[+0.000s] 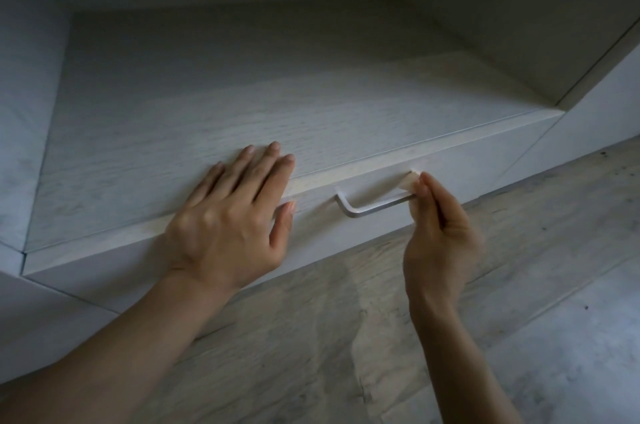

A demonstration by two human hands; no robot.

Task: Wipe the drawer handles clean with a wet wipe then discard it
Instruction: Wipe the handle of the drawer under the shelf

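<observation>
A pale wood-grain drawer unit [214, 101] fills the upper half of the head view. On its front face sits a silver bar handle [372, 206]. My left hand [232, 212] lies flat on the unit's top, fingers straight, thumb hanging over the front edge left of the handle. My right hand [440, 229] pinches a small folded white wet wipe [410, 181] and holds it against the right end of the handle. That end of the handle is hidden behind the wipe and fingers.
Grey wood-look floor [450, 337] spreads below and to the right of the drawer front. White side panels rise at the left [20, 112] and right [595, 118] of the unit. A recessed back wall stands behind the top surface.
</observation>
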